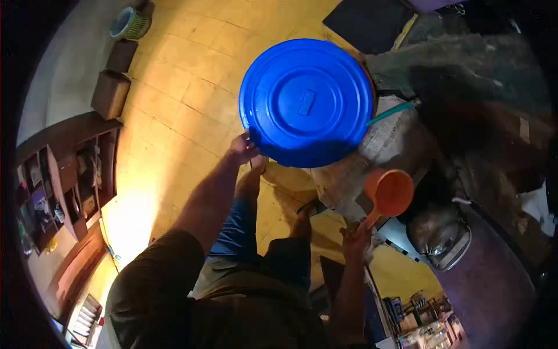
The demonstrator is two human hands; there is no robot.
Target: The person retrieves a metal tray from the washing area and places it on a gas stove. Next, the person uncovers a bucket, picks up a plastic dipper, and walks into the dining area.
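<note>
A large round blue lid [279,75] with a raised block at its centre fills the upper middle of the head view. My left hand [243,148] grips its near-left rim; the fingertips are partly hidden at the edge. A strip of reddish-orange shows under the lid's right side, but what lies beneath it is covered. In my right hand [356,239] is the handle of an orange dipper [390,193], held to the right of my body with its round cup facing up. The cup's contents are too dim to tell.
A green stick or tube [392,113] projects beside the lid. Right of the dipper stands a shiny metal pot [439,235]. Along the left wall are a wooden shelf [64,180], a brown box [110,95] and a green basket [132,24]. Yellow tiles [186,75] cover the floor.
</note>
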